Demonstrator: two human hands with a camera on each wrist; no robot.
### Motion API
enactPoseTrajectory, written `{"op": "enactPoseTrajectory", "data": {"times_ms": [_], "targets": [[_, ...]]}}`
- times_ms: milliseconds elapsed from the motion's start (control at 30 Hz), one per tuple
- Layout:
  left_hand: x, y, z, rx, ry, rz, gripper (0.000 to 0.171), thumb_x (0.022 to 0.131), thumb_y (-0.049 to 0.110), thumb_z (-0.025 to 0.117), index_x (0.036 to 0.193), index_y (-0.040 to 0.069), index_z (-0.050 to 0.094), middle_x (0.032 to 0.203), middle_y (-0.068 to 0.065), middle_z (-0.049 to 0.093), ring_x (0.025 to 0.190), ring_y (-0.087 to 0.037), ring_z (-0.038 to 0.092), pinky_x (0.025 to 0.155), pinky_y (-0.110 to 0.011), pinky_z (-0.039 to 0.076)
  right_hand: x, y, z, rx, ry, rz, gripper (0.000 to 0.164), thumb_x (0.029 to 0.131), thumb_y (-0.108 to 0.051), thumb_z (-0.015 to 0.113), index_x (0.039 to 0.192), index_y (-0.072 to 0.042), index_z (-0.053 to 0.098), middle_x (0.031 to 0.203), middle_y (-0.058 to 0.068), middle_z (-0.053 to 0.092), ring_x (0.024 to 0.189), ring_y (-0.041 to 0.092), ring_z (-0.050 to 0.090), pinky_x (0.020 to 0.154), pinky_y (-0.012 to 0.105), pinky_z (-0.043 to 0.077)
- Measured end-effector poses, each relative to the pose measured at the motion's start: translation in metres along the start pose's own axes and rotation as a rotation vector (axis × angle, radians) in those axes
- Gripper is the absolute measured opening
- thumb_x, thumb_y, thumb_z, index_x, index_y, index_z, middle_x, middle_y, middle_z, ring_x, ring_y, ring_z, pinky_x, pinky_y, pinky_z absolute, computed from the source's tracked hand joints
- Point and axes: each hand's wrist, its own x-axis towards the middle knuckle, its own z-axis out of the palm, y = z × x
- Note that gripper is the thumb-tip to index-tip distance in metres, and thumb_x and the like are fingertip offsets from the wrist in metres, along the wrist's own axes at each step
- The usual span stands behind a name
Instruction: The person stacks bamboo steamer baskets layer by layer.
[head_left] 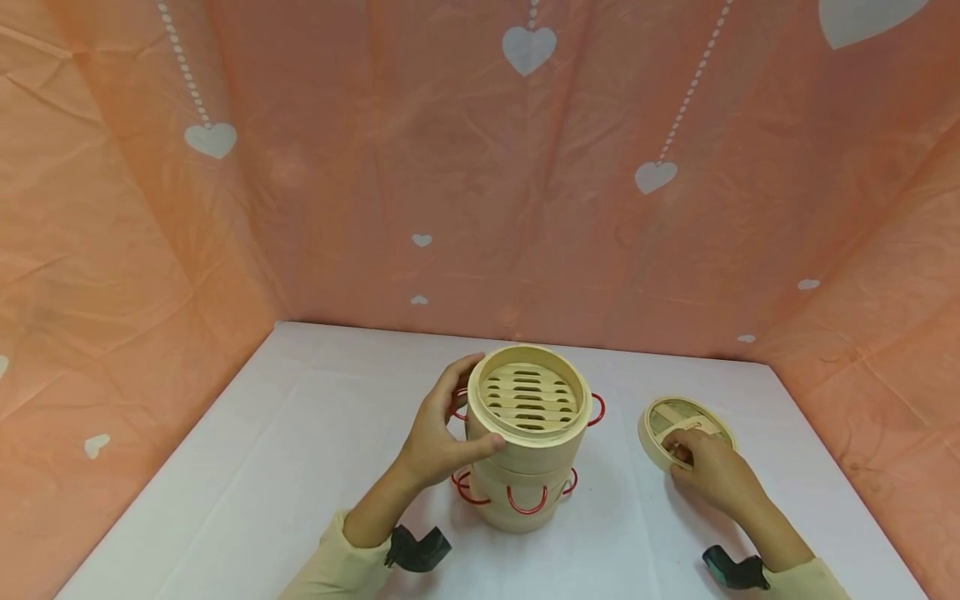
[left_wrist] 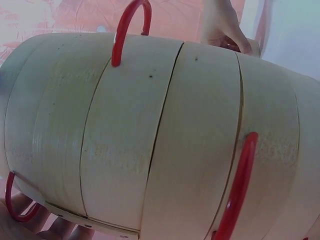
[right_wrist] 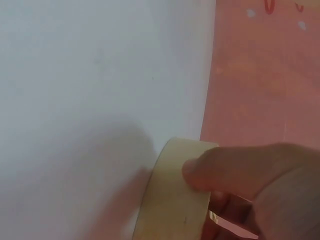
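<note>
A stack of round bamboo steamer baskets [head_left: 521,454] with red loop handles stands on the table, its top uncovered and showing a slatted floor [head_left: 528,396]. My left hand [head_left: 437,437] grips the upper basket from the left, thumb across the front and the other fingers round the far side. In the left wrist view, the baskets' pale walls [left_wrist: 200,120] fill most of the picture, with those fingers [left_wrist: 45,227] low at the left. To the right, my right hand [head_left: 708,471] holds the round bamboo lid [head_left: 667,414] by its near edge. The right wrist view shows the thumb pressed on the lid's side band [right_wrist: 172,200].
White cloth covers the table [head_left: 337,392]. Orange curtains [head_left: 465,183] printed with white hearts enclose its back and sides. Black curved pieces [head_left: 418,550] stick out beside both wrists. A stretch of table separates the lid from the steamer stack.
</note>
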Motion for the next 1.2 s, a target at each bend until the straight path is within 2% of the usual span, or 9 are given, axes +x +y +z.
{"op": "enactPoseTrajectory", "data": {"times_ms": [133,300,533,900,1100,1200], "targets": [[-0.0001,-0.0006,-0.0004,0.0,-0.001,0.003,0.093,0.074,0.049,0.078,0.145,0.006,0.036,0.137,-0.008,0.051,0.124,-0.025,0.05,0.103,-0.035,0.046,0.0004,-0.0007,-0.0008,0.003,-0.004,0.002,0.02,0.071,-0.002,0.07,0.091,-0.007,0.069,0.071,-0.007,0.056,0.067,0.008,0.047,0.057,0.026,0.04],[-0.0004,0.0007,-0.0007,-0.006,-0.001,-0.001,0.093,0.073,0.051,0.077,0.145,0.009,0.036,0.137,-0.008,0.051,0.125,-0.025,0.05,0.103,-0.031,0.045,0.0001,-0.0014,-0.0011,-0.009,-0.012,0.021,0.022,0.071,-0.003,0.069,0.092,-0.008,0.068,0.07,-0.006,0.054,0.066,0.009,0.047,0.057,0.027,0.038],[-0.0004,0.0021,-0.0005,-0.008,0.001,0.005,0.096,0.073,0.052,0.077,0.145,0.003,0.035,0.137,-0.01,0.052,0.124,-0.026,0.05,0.103,-0.029,0.045,-0.0008,0.0014,-0.0017,-0.021,0.003,0.041,0.025,0.07,-0.002,0.069,0.095,-0.008,0.068,0.073,-0.004,0.056,0.068,0.012,0.048,0.055,0.031,0.038],[-0.0002,-0.0001,-0.0013,-0.001,-0.001,0.013,0.095,0.074,0.05,0.077,0.144,0.003,0.036,0.137,-0.01,0.052,0.124,-0.026,0.051,0.103,-0.031,0.045,-0.0041,-0.0002,-0.0038,-0.08,0.147,0.005,0.026,0.068,-0.004,0.068,0.092,-0.013,0.066,0.071,-0.003,0.05,0.064,0.012,0.044,0.055,0.03,0.034],[-0.0003,0.0017,-0.0008,0.008,0.005,-0.005,0.096,0.072,0.053,0.077,0.144,0.006,0.037,0.137,-0.007,0.052,0.126,-0.024,0.05,0.103,-0.034,0.046,-0.0038,0.0002,-0.0036,-0.082,0.218,-0.024,0.026,0.066,-0.003,0.068,0.09,-0.014,0.066,0.071,-0.004,0.05,0.063,0.011,0.044,0.055,0.029,0.034],[-0.0004,0.0018,-0.0011,0.008,0.006,0.011,0.095,0.072,0.053,0.078,0.144,0.006,0.037,0.137,-0.007,0.052,0.126,-0.024,0.05,0.103,-0.034,0.046,-0.0038,-0.0004,-0.0044,-0.084,0.261,-0.054,0.027,0.065,-0.003,0.07,0.089,-0.015,0.067,0.072,-0.004,0.052,0.063,0.01,0.045,0.055,0.029,0.034]]}}
